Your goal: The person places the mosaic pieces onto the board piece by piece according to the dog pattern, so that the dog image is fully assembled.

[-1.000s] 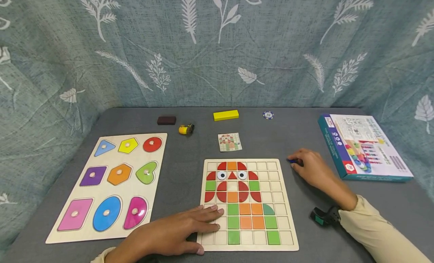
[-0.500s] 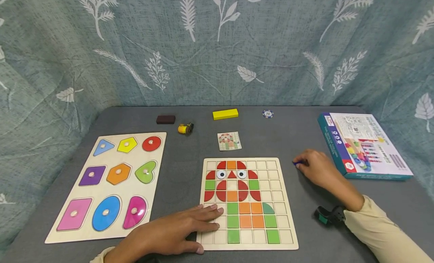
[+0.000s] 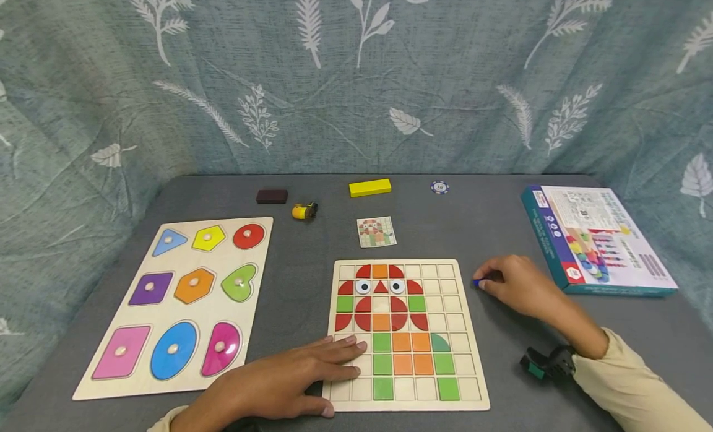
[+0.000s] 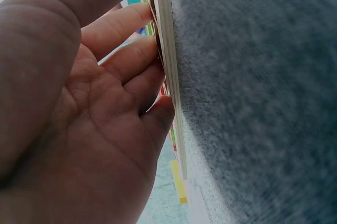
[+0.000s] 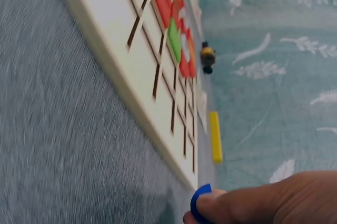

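A small blue tile (image 5: 198,203) with a curved edge is pinched between the thumb and fingers of my right hand (image 3: 515,288), just off the grid board's upper right edge. Most of that tile is hidden by the fingers. The wooden grid board (image 3: 473,388) carries red, orange and green tiles plus two white eye discs, laid out like an owl. My left hand (image 3: 298,379) rests with extended fingers on the board's lower left corner; the left wrist view shows the fingertips (image 4: 141,14) along the board's edge. Above the board lies a small picture card (image 3: 377,233) of the same pattern.
On the left is a knobbed shape puzzle (image 3: 214,314). A boxed game (image 3: 601,240) stands at the right. Along the back are a dark brown block (image 3: 272,197), a yellow-and-black toy (image 3: 304,211), a yellow block (image 3: 370,188) and a poker chip (image 3: 439,187).
My right hand, with the blue tile, shifts away from the board and then back toward it, ending slightly nearer me. My left hand stays in place on the board.
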Tool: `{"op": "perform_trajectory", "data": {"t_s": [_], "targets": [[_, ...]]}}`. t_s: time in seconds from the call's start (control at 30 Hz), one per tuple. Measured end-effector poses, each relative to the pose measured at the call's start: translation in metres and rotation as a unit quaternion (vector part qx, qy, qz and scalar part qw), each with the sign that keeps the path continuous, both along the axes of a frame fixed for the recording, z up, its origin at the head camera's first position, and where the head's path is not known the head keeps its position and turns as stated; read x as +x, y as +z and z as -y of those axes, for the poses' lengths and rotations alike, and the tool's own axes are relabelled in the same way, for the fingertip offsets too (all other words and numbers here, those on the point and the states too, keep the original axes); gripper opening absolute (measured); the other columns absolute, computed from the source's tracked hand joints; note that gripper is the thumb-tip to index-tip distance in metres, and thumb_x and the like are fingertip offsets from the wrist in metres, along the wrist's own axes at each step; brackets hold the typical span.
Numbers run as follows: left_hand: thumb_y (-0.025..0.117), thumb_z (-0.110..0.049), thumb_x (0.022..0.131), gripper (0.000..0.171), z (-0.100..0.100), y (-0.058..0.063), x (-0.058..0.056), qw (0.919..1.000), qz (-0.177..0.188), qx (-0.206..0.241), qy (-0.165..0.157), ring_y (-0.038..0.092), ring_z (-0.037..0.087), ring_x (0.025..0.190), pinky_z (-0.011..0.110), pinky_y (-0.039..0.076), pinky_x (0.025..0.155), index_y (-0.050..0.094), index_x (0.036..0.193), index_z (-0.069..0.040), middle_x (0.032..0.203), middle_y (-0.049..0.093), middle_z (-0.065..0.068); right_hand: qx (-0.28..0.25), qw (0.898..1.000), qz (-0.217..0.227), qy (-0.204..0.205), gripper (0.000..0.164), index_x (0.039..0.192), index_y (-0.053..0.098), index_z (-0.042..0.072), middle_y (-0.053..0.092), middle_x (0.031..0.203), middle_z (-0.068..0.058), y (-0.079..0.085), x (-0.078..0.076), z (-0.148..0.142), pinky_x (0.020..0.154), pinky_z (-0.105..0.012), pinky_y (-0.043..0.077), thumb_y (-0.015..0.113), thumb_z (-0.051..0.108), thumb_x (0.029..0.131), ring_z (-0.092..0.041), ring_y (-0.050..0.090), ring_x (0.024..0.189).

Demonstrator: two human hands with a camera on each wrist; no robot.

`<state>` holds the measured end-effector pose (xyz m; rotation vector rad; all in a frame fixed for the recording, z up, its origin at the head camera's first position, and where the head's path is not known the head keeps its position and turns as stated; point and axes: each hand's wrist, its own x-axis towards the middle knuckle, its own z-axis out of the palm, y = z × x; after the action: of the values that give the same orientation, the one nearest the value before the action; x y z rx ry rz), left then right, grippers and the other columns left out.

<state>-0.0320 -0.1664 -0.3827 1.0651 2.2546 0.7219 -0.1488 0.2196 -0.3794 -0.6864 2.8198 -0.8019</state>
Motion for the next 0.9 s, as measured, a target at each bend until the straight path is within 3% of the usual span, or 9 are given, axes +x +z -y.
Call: {"op": "perform_trajectory", "data": {"t_s": [0.3, 0.63, 0.9], "targets": [[0.07, -0.031, 0.091, 0.056, 0.0, 0.0, -0.001, 1.0, 0.004, 0.003, 0.001, 0.024, 0.016, 0.144, 0.04, 0.026, 0.112, 0.051, 0.143, -0.019, 0.155, 0.03, -0.008, -0.091, 0.99, 0.094, 0.051, 0.006, 0.094, 0.072, 0.006, 0.063, 0.081, 0.003, 0.002, 0.009, 0.006, 0.057, -0.024, 0.044, 0.068, 0.004, 0.089, -0.01, 0.052, 0.068], [0.07, -0.03, 0.091, 0.056, 0.0, -0.001, -0.001, 0.9999, -0.008, 0.009, -0.007, 0.026, 0.017, 0.143, 0.041, 0.027, 0.111, 0.051, 0.143, -0.018, 0.155, 0.032, -0.006, -0.121, 0.967, 0.172, 0.143, 0.013, 0.098, 0.073, 0.005, 0.067, 0.096, 0.001, -0.003, 0.016, 0.008, 0.063, -0.022, 0.045, 0.065, 0.0, 0.09, -0.007, 0.054, 0.077], [0.07, -0.028, 0.091, 0.055, -0.001, 0.0, -0.001, 1.0, -0.005, 0.006, -0.003, 0.026, 0.017, 0.143, 0.041, 0.027, 0.112, 0.052, 0.142, -0.018, 0.154, 0.032, -0.006, -0.144, 0.947, 0.212, 0.192, 0.008, 0.093, 0.073, 0.008, 0.066, 0.08, 0.006, -0.005, 0.026, 0.013, 0.055, -0.02, 0.044, 0.068, 0.004, 0.089, -0.004, 0.052, 0.066]]}}
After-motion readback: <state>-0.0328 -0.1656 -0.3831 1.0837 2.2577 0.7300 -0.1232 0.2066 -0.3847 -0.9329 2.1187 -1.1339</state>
